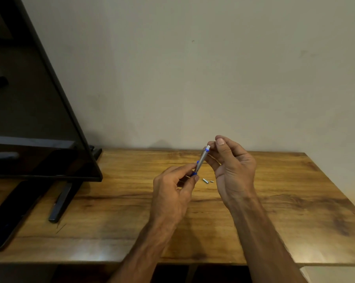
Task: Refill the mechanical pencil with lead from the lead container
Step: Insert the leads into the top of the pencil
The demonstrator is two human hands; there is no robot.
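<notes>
Mechanical pencil (201,161) tip end hidden inside left hand (173,188) — point not visible. Top of pencil partly covered by right hand (231,170) fingertips (220,142). Two tiny metal bits (207,181) on table (295,201) too small to identify. TV screen (29,119) cut off at left and top edges. Dark flat device (11,215) cut by left edge — type unclear.

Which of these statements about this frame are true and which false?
1. The left hand holds the mechanical pencil near its blue lower end. True.
2. The right hand rests flat on the table. False: it is raised, its fingers at the pencil's white top end.
3. Two small loose pieces lie on the table between the hands. True.
4. The pencil lies flat on the table. False: it is held above it, tilted.
5. A dark screen stands at the left. True.
</notes>
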